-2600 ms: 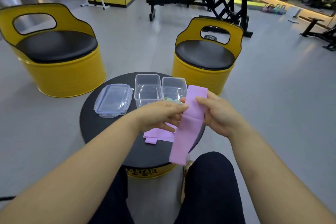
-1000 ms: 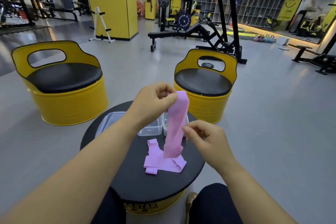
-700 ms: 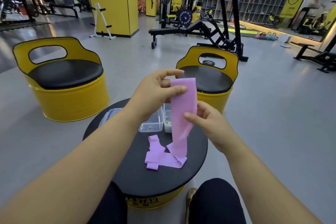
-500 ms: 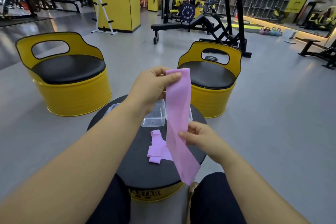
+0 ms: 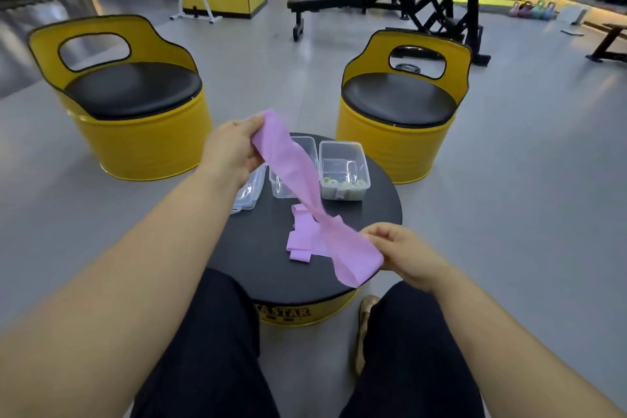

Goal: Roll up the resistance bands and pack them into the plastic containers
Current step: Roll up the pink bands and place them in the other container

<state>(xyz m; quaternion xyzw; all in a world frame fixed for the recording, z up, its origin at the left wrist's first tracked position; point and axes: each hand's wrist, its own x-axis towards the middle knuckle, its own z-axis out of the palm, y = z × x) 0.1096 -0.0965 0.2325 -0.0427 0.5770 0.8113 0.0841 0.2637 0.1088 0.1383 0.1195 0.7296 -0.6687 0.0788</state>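
A long pink resistance band (image 5: 298, 180) stretches diagonally in the air above the round black table (image 5: 258, 248). My left hand (image 5: 230, 149) pinches its far upper end. My right hand (image 5: 403, 254) pinches the near lower end, by the table's right edge. The band has a twist near its middle. A second pink band (image 5: 300, 241) lies crumpled flat on the table under it. Two clear plastic containers stand at the table's far side: the left one (image 5: 281, 187) looks empty, the right one (image 5: 342, 170) holds small yellow-green items.
Stacked clear lids (image 5: 249, 193) lie left of the containers, partly behind my left arm. Two yellow barrel chairs (image 5: 135, 132) (image 5: 400, 132) stand beyond the table. My knees sit close under the table's near edge. Gym equipment fills the background.
The band went from hanging upright to slanting. My left hand lowered and moved left with the top end; my right hand slid down to the bottom end. The view tilted down.
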